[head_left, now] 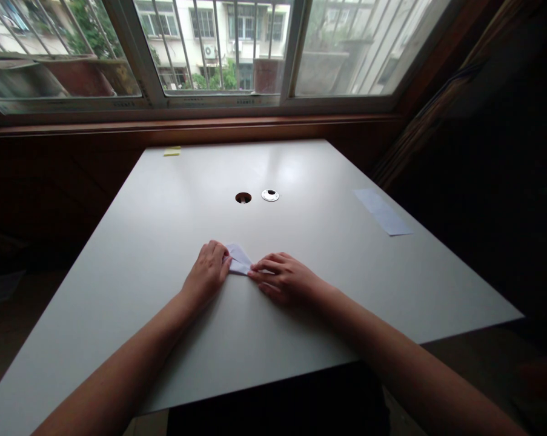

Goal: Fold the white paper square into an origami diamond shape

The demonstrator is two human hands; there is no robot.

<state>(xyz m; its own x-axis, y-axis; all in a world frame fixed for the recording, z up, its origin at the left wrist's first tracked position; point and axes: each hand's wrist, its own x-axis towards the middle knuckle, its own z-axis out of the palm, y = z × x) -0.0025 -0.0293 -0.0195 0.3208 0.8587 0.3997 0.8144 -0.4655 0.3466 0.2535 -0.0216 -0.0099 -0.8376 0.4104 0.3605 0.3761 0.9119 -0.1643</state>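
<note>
A small folded piece of white paper [239, 259] lies on the white table [164, 230], between my two hands. My left hand [207, 270] is curled, its fingertips pinching the paper's left side. My right hand [282, 277] has its fingers held together and pressed down on the paper's right end. Most of the paper is hidden under the fingers.
A strip of white paper [382, 211] lies at the table's right edge. A round cable hole [243, 197] and its loose cap [270, 195] sit mid-table. A yellow sticky pad [172, 151] lies at the far edge, below the window.
</note>
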